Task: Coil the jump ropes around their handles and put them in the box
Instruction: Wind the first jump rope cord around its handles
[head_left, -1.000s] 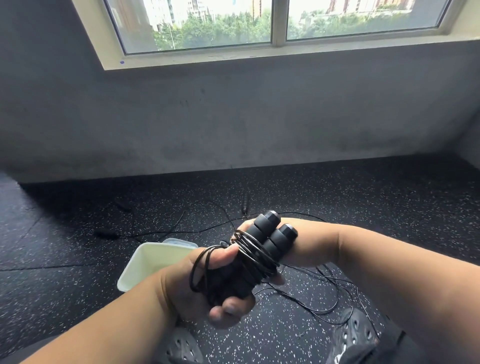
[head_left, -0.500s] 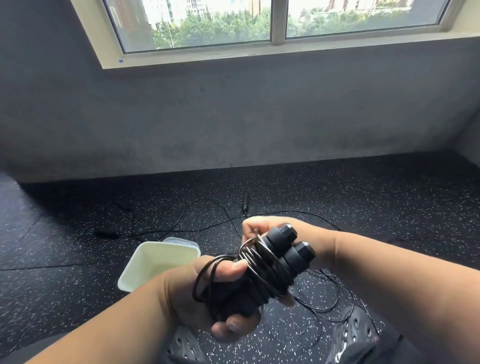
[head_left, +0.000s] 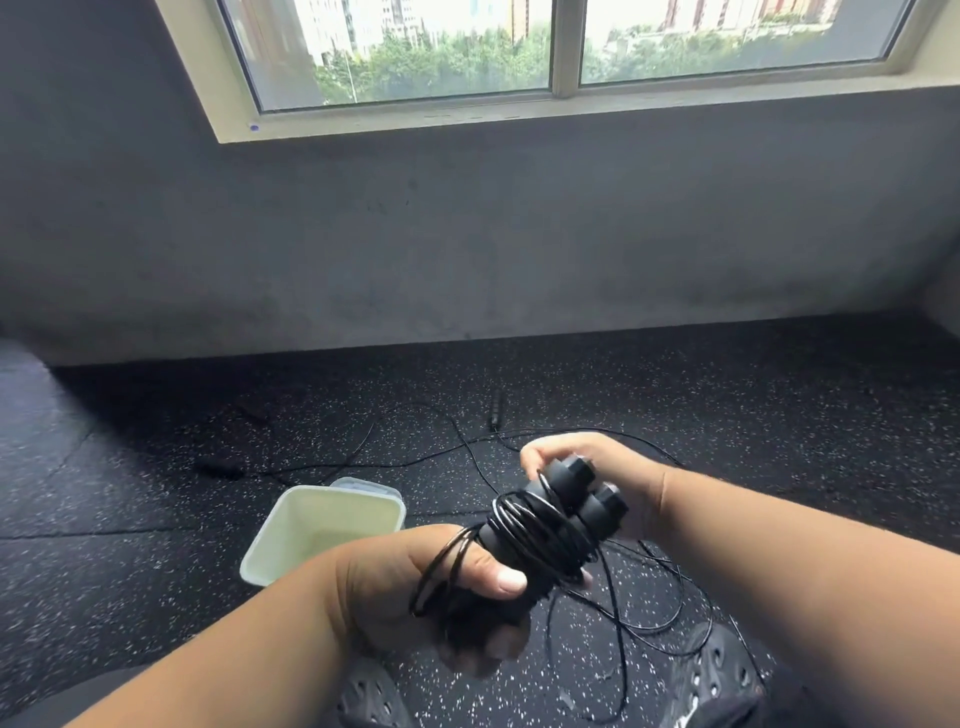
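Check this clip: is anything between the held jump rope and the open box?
Nothing visible blocks the way. The left hand grips the paired handles just right of the box, whose opening shows nothing over it. But the rope is only partly coiled; loose loops trail to the floor, near the right hand.

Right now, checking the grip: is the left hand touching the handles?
Touching. Head view: the left hand grips the handles, thumb pressed against them.
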